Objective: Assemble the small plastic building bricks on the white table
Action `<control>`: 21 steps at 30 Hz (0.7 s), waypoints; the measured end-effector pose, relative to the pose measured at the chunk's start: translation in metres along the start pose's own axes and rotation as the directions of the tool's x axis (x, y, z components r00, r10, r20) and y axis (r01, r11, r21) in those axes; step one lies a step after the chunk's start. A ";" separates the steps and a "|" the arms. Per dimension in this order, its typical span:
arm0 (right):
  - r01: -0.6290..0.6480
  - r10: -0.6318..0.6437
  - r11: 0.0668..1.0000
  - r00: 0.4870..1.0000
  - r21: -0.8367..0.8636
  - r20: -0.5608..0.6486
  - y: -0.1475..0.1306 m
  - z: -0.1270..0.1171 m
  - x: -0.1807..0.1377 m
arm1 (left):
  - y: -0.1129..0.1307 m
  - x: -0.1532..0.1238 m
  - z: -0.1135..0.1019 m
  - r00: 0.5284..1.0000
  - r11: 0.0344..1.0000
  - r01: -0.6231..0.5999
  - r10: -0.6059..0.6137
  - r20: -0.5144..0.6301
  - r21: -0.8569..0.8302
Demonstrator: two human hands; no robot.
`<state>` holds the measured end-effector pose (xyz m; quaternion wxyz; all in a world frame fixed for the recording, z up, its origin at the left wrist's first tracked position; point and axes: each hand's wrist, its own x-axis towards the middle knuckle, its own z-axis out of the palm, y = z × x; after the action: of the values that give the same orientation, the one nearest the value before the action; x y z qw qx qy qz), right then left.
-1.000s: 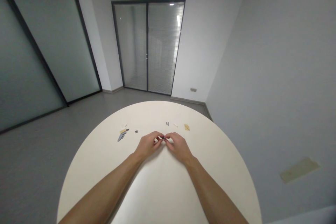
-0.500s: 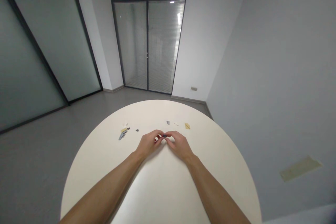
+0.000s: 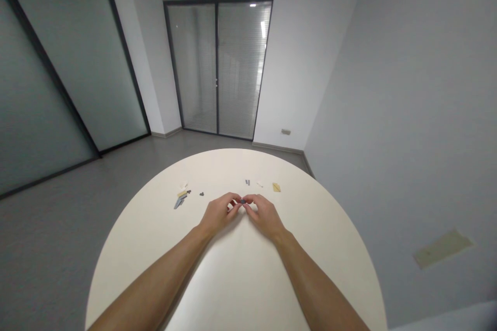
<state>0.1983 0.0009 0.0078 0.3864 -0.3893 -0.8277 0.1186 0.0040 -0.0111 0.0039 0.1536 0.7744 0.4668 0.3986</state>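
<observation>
Pinching a small dark piece between your left hand and your right hand

You have both hands together over the middle of the pale round desk, forearms reaching in from the near side; the fingers of your left hand pinch the small dark piece from its left, and the fingers of your right hand pinch it from its right; the piece sits right between your fingertips, mostly covered by them, so you cannot tell its full shape from here; nor can you tell whether your hands rest on the surface or hover just above it.

Beyond your left hand, to its left, lies a lone dark bit; farther left you have a loose cluster, with blue-grey strips at its near end, a yellow strip just beyond them, a dark scrap at its right side and white bits at the far end; past your fingertips, toward the far edge, lie two small grey pieces side by side; to their right you see a thin white piece, then a yellow piece with a line running slantwise across it; all of these lie apart from your hands.
</observation>
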 end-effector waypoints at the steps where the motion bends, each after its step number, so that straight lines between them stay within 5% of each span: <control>1: 0.003 -0.003 1.000 1.000 0.002 0.002 0.000 0.000 0.000 | 0.000 0.000 0.000 1.000 1.000 0.000 0.000 -0.001 0.000; 21: 0.022 -0.022 0.999 0.999 0.024 -0.023 -0.001 0.000 0.001 | 0.000 0.000 -0.001 1.000 0.999 0.028 -0.028 -0.008 0.042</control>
<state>0.1970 0.0012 0.0085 0.4019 -0.3768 -0.8259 0.1197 0.0034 -0.0116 0.0048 0.1409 0.7693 0.4865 0.3894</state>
